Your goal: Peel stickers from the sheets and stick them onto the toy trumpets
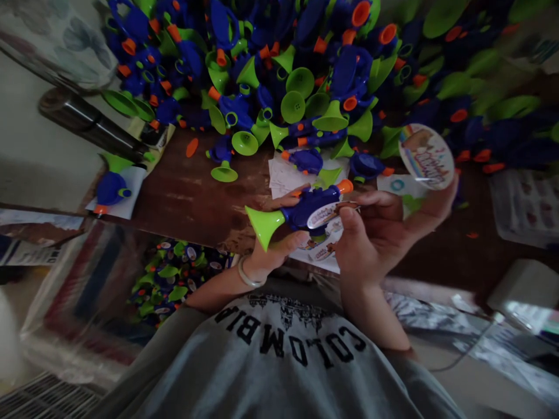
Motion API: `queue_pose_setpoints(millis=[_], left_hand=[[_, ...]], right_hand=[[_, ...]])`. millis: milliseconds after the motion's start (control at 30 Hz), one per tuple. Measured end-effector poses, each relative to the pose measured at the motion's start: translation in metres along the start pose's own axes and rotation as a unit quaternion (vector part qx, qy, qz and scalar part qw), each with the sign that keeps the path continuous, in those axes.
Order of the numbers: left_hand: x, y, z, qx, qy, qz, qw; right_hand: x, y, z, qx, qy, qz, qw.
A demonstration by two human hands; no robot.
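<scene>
My left hand, with a bangle at the wrist, is closed round a blue toy trumpet. The trumpet's green bell points left and its orange mouthpiece points to the upper right. My right hand pinches an oval printed sticker between thumb and finger, at the trumpet's blue side. Whether the sticker touches the toy all over I cannot tell. A second oval sticker clings to a raised finger of the same hand. Beneath the trumpet lies a sheet of similar stickers, partly hidden by the hands.
A big heap of toy trumpets covers the back of the brown table. Another trumpet rests on paper at left, near a dark flask. Below the table edge, a plastic-lined box holds stickered trumpets. A clear container stands right.
</scene>
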State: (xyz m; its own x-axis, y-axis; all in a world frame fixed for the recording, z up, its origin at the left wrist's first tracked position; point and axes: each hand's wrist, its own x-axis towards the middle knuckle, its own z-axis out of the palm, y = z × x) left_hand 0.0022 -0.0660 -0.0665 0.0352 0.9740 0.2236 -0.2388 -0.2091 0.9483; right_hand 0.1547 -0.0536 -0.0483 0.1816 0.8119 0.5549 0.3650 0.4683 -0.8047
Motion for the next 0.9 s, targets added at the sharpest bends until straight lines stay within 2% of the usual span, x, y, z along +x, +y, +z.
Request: queue_pose_setpoints(millis=[67,133,267,433,533,600,900], left_hand=[[0.000,0.005,0.001,0.017,-0.007,0.015,1.000],[0.000,0.008,0.000,0.026,-0.004,0.022,0.999],[-0.001,0.009,-0.002,0.035,0.002,0.022,0.999],[-0.001,0.003,0.002,0.007,0.007,0.041,0.999],[0.000,0.001,0.004,0.016,0.011,0.039,0.999],[0.001,0.002,0.006,0.020,0.013,0.043,0.999],[0.005,-0.004,0.006,0.002,0.015,0.110,0.994]], right_hand=[[-0.006,-0.009,0.008,0.020,0.037,0.034,0.999],[-0.007,-0.018,0.012,0.029,0.050,0.045,0.997],[0.000,-0.028,0.013,0.035,0.085,0.011,0.996],[0.006,-0.038,0.015,0.018,0.088,-0.008,0.996],[0.006,-0.044,0.017,-0.032,0.083,-0.003,0.996],[0.005,-0.045,0.017,-0.039,0.084,-0.007,0.996],[0.005,-0.038,0.021,0.061,0.115,-0.004,0.991]])
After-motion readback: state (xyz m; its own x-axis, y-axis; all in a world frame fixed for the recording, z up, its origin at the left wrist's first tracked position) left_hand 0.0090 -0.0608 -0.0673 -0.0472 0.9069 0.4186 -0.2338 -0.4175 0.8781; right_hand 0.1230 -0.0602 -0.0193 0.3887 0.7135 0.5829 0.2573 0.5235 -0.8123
